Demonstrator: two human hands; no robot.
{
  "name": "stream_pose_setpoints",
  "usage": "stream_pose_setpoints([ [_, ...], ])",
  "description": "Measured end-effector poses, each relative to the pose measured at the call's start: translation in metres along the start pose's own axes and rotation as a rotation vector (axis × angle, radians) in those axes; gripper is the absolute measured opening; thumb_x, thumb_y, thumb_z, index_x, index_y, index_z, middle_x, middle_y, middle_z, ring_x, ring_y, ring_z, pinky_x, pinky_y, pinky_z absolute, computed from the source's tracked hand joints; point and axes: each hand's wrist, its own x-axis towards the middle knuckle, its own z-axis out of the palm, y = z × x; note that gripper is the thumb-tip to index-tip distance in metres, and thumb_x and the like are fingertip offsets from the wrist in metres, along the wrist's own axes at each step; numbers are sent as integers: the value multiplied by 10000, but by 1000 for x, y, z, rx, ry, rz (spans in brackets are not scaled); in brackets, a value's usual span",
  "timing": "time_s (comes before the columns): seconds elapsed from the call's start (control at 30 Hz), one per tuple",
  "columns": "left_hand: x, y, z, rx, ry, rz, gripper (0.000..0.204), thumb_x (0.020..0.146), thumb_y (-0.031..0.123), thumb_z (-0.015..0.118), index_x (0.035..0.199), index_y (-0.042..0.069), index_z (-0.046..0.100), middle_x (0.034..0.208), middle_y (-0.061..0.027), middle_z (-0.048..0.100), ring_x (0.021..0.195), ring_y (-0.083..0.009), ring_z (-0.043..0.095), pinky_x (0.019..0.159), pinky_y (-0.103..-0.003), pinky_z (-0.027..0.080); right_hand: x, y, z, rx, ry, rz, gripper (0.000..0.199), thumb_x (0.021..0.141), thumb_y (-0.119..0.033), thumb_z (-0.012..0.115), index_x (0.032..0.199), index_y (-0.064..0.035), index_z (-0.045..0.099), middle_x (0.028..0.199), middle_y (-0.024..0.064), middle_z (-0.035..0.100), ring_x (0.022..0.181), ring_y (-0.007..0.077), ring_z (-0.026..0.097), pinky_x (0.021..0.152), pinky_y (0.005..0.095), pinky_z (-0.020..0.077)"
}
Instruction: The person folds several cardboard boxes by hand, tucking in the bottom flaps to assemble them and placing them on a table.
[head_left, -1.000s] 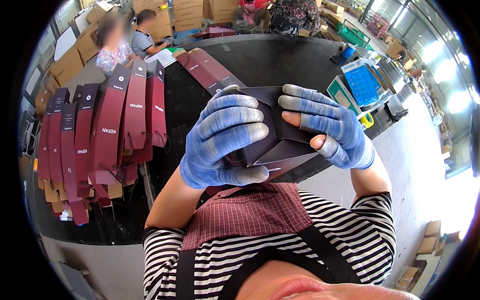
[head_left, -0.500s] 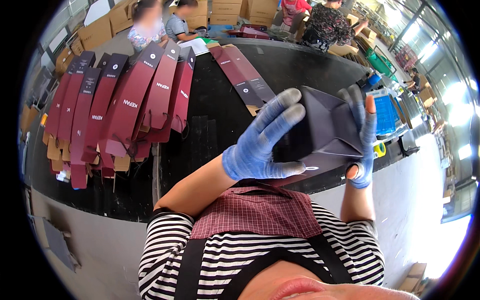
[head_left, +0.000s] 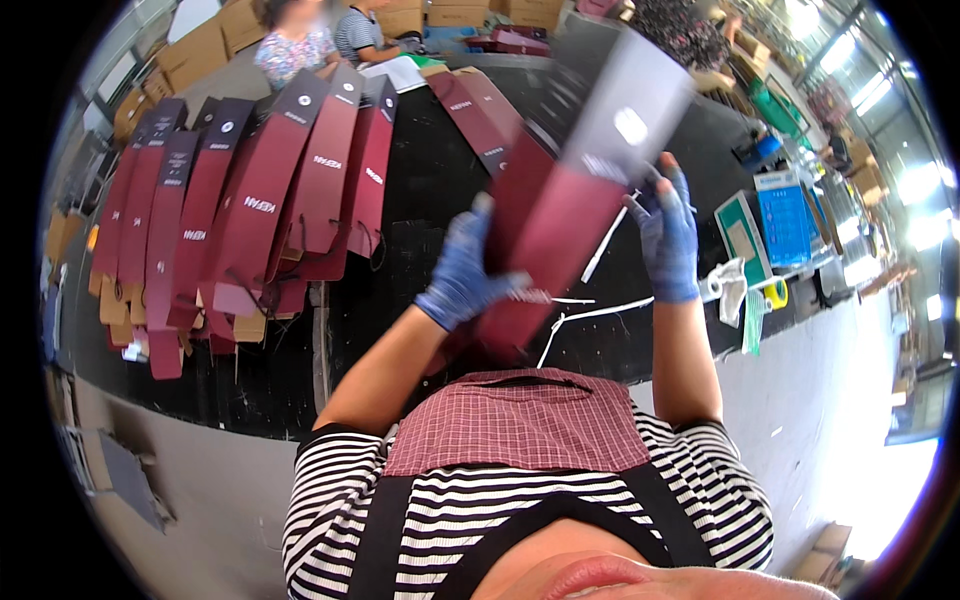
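Note:
A tall, narrow paper bag (head_left: 570,225), dark red with a dark grey end, stands tilted in front of me and is blurred by motion. My left hand (head_left: 465,268), in a blue glove, grips its near left part with the thumb across the front. On the other side, my right hand (head_left: 672,240), also gloved with bare fingertips showing, is beside the bag with fingers apart and holds nothing visible. White strips (head_left: 605,245) lie on the table between the bag and my right hand. Beyond the bag, a flat dark red bag (head_left: 465,110) is partly covered by it.
Several similar red bags (head_left: 258,205) with dark cords lean together on the black table (head_left: 415,215) at left. To the right are a blue box (head_left: 785,215), a green-edged box (head_left: 742,235), a white cloth (head_left: 727,283) and a yellow tape roll (head_left: 776,293). People sit across the table.
The bag has swung from its dark end facing me to pointing up and away. My right hand has come off its side and moved left and lower; my left hand moved left.

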Motion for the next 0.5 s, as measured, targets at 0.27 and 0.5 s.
stream_pose_setpoints([
  [0.27, 114, -116, -115, 749, 149, -278, 862, 802, 386, 810, 1527, 149, 408, 1528, -280, 353, 1408, -435, 369, 1135, -503, 373, 57, 153, -69, -438, -46, 587, 620, 915, -266, 716, 1446, -31, 498, 1201, 74, 660, 1091, 169, 626, 902, 334, 510],
  [0.5, 81, -133, -28, 1114, -891, -462, 606, 923, 541, 605, 1451, 247, 558, 1673, -94, 232, 1569, -340, 81, 1210, -662, 95, 111, 259, -71, -1153, -256, 467, 691, 846, -339, 728, 1435, -52, 509, 1359, 248, 600, 1254, 426, 576, 1083, 446, 461],
])
